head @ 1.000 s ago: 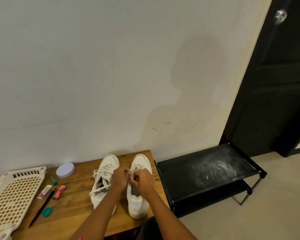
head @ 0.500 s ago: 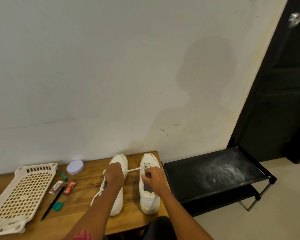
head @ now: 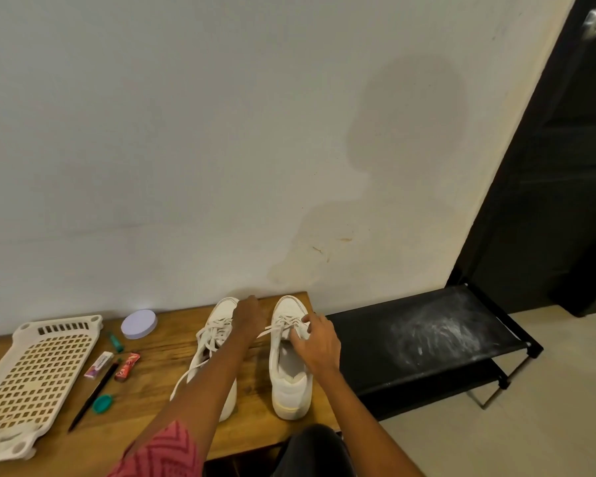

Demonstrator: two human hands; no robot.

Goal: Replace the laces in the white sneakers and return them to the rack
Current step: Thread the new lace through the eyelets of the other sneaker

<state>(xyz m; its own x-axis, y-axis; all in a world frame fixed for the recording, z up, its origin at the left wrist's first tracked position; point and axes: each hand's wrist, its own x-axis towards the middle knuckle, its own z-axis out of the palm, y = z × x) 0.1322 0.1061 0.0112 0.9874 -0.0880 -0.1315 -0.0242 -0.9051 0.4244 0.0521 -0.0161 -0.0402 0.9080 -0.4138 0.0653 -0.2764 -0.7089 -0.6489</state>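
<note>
- Sneakers, white, both standing on the wooden worktop [head: 159, 342], toes toward the wall; left sneaker [head: 217, 325] and right sneaker [head: 288, 356] sit side by side with a gap between them.
- Left hand [head: 248, 318] hovers over that gap, just beside the right sneaker's toe. A lace end [head: 269, 330] runs from the right sneaker's eyelets to this hand, so the grip looks pinched on the lace, though the fingers themselves are hidden from here.
- Right hand [head: 319, 342] rests on the right sneaker's far side by the tongue, fingers spread and fairly straight, touching the upper lacing. Grip looks released, not clenched on anything.
- Left sneaker's own lace hangs loose, trailing down its side onto the worktop.
- Black shoe rack [head: 427, 339] stands right of the right sneaker, just beside the worktop edge, with whitish dusty smears on its top shelf.
- Left of the left sneaker: a round lilac lid [head: 139, 324], a red wrapper [head: 127, 365], a black pen [head: 92, 395], a teal cap [head: 102, 404], and a cream perforated tray [head: 31, 380] furthest out.
</note>
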